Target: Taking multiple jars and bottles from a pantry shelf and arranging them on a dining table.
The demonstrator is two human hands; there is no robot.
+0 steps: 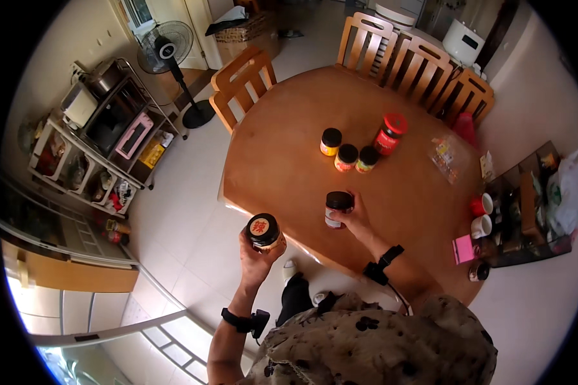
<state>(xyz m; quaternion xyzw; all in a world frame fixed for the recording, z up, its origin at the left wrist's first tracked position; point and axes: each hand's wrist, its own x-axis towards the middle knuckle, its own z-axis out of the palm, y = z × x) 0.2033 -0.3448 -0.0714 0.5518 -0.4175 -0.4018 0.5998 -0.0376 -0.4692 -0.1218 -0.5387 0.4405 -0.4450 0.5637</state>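
My left hand (258, 262) is closed round a jar with a black lid (264, 231) that bears a round pale label with red marks; it is held up beside the table's near left edge. In my right hand (354, 218) is a second jar (338, 208), dark-lidded with dark red contents and a pale label, over the near part of the table. Farther back stand three small black-lidded jars, a yellow one (330, 142), a reddish one (345, 158) and a green-labelled one (367, 160). Beside them rises a taller red-lidded jar (390, 134).
The wooden table (289, 154) has chairs (241, 83) along its far side. At its right lie a clear plastic packet (448, 157), two mugs (481, 226), a pink pad (462, 249) and a dark organizer (526, 212). A fan (167, 51) and a shelf cart (112, 122) stand left.
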